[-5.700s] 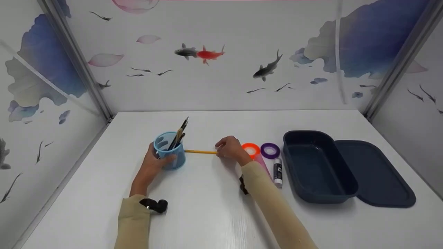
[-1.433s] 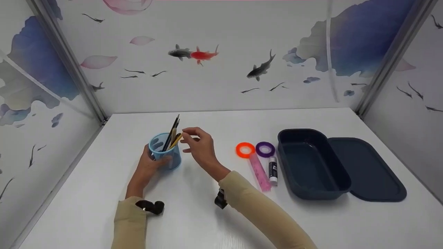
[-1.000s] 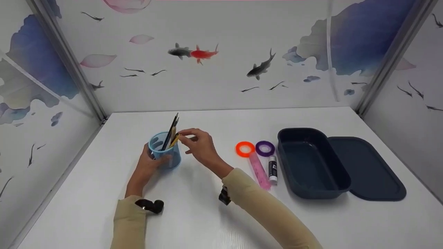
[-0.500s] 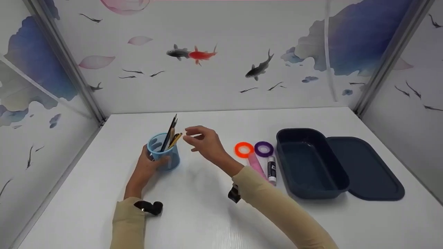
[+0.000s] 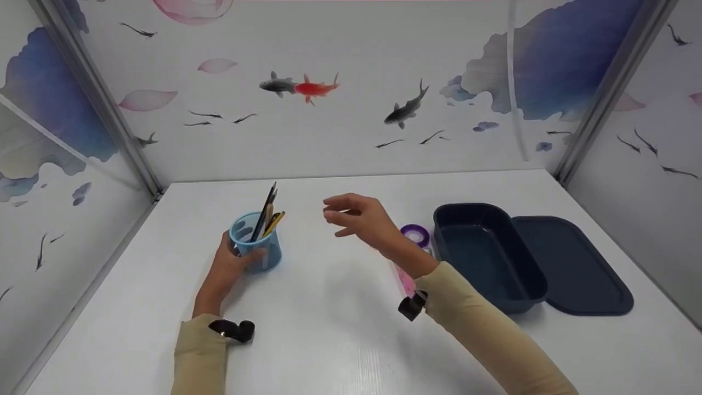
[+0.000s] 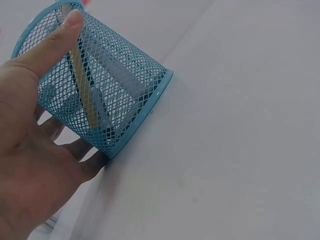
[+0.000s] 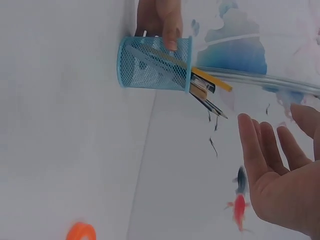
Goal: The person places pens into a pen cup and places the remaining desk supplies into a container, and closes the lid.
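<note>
My left hand (image 5: 225,269) grips a light blue mesh pen cup (image 5: 273,253) at the left of the table, thumb across its near side. The cup looks upright. Out of its top lean a yellow pencil (image 7: 215,80), dark pencils (image 5: 266,211) and other slim pens or pencils. Through the mesh in the left wrist view, the yellow pencil (image 6: 82,85) reaches down towards the base. To the right of the cup, my right hand (image 5: 368,222) hangs in the air above the table, holding nothing, its fingers loosely bent and apart from the pencils.
At the right stands a dark blue rectangular box (image 5: 482,260), its flat lid (image 5: 592,269) lying beyond it. A purple tape roll (image 5: 425,236) and a pink strip-like item (image 5: 405,281) lie partly behind my right arm. An orange roll (image 7: 81,231) shows in the right wrist view.
My right hand set the yellow pencil, earlier lying on the table, into the cup, let it go and moved away to the right. The left hand keeps its grip on the cup.
</note>
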Tool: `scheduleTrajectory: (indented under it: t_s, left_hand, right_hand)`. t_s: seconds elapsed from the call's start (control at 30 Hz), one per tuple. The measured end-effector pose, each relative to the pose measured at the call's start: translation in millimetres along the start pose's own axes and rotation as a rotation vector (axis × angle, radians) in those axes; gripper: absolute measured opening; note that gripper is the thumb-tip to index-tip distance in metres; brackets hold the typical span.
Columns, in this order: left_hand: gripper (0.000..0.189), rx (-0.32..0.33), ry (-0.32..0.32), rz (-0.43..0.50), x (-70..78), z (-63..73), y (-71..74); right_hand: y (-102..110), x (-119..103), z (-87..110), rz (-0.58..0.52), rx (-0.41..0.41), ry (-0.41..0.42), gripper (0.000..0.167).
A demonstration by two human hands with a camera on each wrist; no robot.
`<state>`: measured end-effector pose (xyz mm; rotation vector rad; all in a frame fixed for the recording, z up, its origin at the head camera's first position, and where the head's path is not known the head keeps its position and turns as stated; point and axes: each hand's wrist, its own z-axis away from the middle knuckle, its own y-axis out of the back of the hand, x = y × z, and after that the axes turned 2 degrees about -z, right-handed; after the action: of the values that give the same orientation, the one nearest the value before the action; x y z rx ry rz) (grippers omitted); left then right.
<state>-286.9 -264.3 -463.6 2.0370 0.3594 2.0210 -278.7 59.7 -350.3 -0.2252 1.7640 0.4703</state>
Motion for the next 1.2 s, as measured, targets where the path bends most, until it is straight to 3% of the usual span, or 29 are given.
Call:
scheduleTrajectory:
  t_s: [0.33,0.57,0.97,1.2]
  left_hand:
    - [0.108,-0.011,0.028,-0.017,-1.5,0.5,1.1]
    - [0.11,-0.006,0.026,-0.041,0.2,2.2,1.0]
    - [0.109,-0.006,0.02,-0.032,-1.5,1.9,2.0]
    - [0.111,-0.011,0.035,-0.031,-0.7,2.3,2.6]
  right_hand:
    - [50.7,-9.6,36.6,-0.02,0.029,-0.021,0.04]
    - [83.9,-9.8,58.2,0.018,0.099,-0.042,0.043]
    - [125.6,-7.6,97.4,0.252,0.184,-0.075,0.047]
    - [155.6,3.1,120.7,0.284,0.227,-0.046,0.045]
